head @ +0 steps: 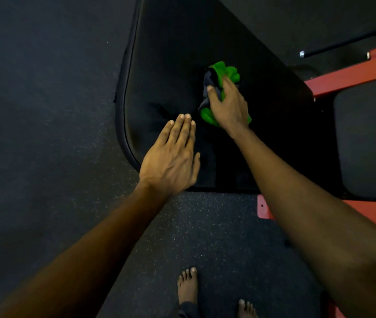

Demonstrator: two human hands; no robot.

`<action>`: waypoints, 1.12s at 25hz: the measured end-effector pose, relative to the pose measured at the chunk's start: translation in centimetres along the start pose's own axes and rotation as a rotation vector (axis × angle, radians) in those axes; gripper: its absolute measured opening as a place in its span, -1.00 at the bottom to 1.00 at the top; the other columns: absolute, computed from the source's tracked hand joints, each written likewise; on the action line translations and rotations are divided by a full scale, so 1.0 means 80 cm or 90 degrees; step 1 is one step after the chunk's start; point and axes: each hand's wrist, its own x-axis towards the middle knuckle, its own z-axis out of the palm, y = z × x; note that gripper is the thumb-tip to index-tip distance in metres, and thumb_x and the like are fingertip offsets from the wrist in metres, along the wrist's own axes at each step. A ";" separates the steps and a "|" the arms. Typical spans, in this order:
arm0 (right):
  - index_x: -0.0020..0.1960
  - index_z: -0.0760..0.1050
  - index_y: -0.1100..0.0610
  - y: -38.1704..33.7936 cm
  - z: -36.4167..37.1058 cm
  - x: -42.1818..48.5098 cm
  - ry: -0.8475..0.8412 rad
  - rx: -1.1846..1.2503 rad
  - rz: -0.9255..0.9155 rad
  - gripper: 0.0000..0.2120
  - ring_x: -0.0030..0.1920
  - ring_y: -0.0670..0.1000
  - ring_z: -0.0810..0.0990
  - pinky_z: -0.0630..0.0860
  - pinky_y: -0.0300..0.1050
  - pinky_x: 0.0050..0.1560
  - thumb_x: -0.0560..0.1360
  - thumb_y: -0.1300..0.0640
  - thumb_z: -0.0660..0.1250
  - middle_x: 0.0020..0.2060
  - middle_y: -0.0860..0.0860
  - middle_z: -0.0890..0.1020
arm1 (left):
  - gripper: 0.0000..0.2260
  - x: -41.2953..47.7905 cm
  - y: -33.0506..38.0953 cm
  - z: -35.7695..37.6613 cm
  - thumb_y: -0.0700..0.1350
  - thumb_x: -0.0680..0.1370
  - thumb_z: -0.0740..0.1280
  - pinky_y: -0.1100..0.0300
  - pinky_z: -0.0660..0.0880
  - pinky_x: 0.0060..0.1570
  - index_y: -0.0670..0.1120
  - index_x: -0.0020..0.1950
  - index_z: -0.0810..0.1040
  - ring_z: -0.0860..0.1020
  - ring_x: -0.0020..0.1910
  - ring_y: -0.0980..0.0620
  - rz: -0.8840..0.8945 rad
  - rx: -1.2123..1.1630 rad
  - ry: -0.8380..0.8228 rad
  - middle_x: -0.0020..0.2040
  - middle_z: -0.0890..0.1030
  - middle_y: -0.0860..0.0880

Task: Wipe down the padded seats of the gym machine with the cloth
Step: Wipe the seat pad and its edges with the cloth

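Leftmost, my left hand (171, 157) — fingers straight and pressed together, flat on the black padded seat (171, 65); centre, green cloth (224, 74) bunched on that seat; my right hand (228, 104) grips it, fingers curled; rightmost, red frame (347, 76) — second pad (368, 138).
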 end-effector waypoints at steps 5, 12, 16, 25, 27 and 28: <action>0.53 0.35 0.17 0.019 -0.007 -0.050 -0.012 -0.015 -0.094 -0.48 0.50 0.09 0.37 0.31 -0.10 0.42 0.65 -0.04 0.25 0.49 0.10 0.42 | -0.35 0.000 0.000 -0.001 0.12 0.68 -0.09 -0.05 -0.12 0.62 -0.29 0.63 -0.04 -0.06 0.65 -0.16 -0.003 -0.025 0.012 0.64 -0.01 -0.28; 0.51 0.40 0.07 -0.018 -0.004 0.005 -0.015 0.018 -0.077 -0.51 0.48 0.03 0.39 0.28 -0.19 0.41 0.62 -0.05 0.29 0.48 0.02 0.45 | -0.36 0.000 0.001 0.000 0.11 0.68 -0.10 -0.07 -0.09 0.61 -0.29 0.63 -0.02 -0.04 0.65 -0.17 0.000 -0.024 0.005 0.64 0.01 -0.29; 0.47 0.44 0.15 0.025 -0.013 -0.026 -0.030 0.027 -0.201 -0.54 0.45 0.02 0.42 0.20 -0.39 0.39 0.61 0.03 0.31 0.43 0.10 0.50 | -0.36 0.000 0.000 -0.004 0.11 0.69 -0.11 -0.06 -0.11 0.62 -0.30 0.63 -0.02 -0.04 0.65 -0.17 0.001 -0.020 -0.002 0.64 0.00 -0.29; 0.53 0.37 0.03 0.007 -0.012 -0.008 -0.003 0.011 0.035 -0.49 0.46 0.11 0.39 0.34 -0.07 0.36 0.62 -0.09 0.28 0.49 0.03 0.43 | -0.35 -0.001 0.000 0.000 0.11 0.68 -0.12 -0.05 -0.17 0.61 -0.29 0.63 -0.06 -0.10 0.65 -0.17 -0.006 -0.046 0.011 0.64 -0.05 -0.28; 0.51 0.39 0.05 -0.011 -0.007 -0.009 0.003 0.039 -0.075 -0.51 0.48 0.03 0.38 0.31 -0.17 0.38 0.62 -0.04 0.30 0.49 0.00 0.44 | -0.35 -0.001 -0.001 0.002 0.11 0.67 -0.10 -0.05 -0.15 0.61 -0.28 0.64 -0.03 -0.08 0.65 -0.16 -0.006 -0.042 0.014 0.64 -0.02 -0.27; 0.51 0.40 0.06 -0.013 -0.005 -0.008 0.007 0.044 -0.106 -0.52 0.47 0.01 0.39 0.30 -0.20 0.38 0.62 -0.04 0.30 0.48 -0.01 0.45 | -0.35 -0.001 -0.001 0.003 0.12 0.67 -0.09 -0.04 -0.14 0.61 -0.28 0.64 -0.01 -0.06 0.65 -0.16 -0.004 -0.039 0.018 0.64 0.01 -0.27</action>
